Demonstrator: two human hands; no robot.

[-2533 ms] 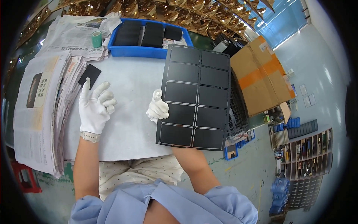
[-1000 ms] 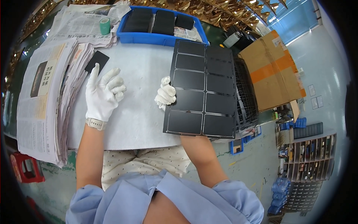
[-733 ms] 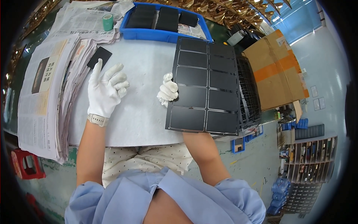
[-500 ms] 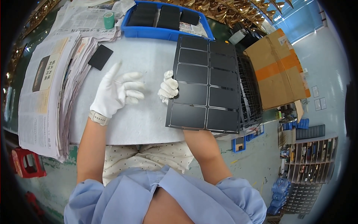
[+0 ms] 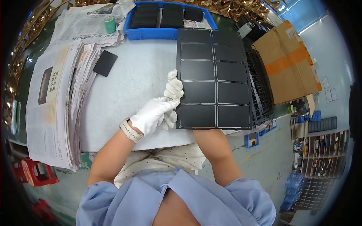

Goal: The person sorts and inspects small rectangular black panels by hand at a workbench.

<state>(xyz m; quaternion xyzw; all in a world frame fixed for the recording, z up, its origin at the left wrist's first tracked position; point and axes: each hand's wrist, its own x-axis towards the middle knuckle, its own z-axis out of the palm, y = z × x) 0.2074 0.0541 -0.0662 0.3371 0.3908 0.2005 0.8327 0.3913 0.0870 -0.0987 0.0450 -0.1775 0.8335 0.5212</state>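
Note:
A thin black sheet (image 5: 198, 70), scored into rectangular panels by slots, is tilted above the right part of the white work surface. My right hand (image 5: 174, 86), in a white glove, is closed on the sheet's left edge; the forearm passes beneath it. Just below, my gloved left hand (image 5: 154, 114) has its fingertips pinched together at the same edge, touching the right hand's fingers. The sheet partly hides what lies between those fingertips. One loose black rectangular piece (image 5: 105, 63) lies at the left, against the newspaper pile.
Stacked newspapers (image 5: 51, 113) cover the left side, with a green tape roll (image 5: 110, 25) behind. A blue tray (image 5: 151, 34) of black pieces stands at the back. To the right are a black wire rack (image 5: 262, 86) and a cardboard box (image 5: 288, 64). A red stool (image 5: 39, 173) is lower left.
My left hand has moved right from over the white surface to the sheet's left edge, its spread fingers now closed. The right hand still holds the sheet, which has turned slightly.

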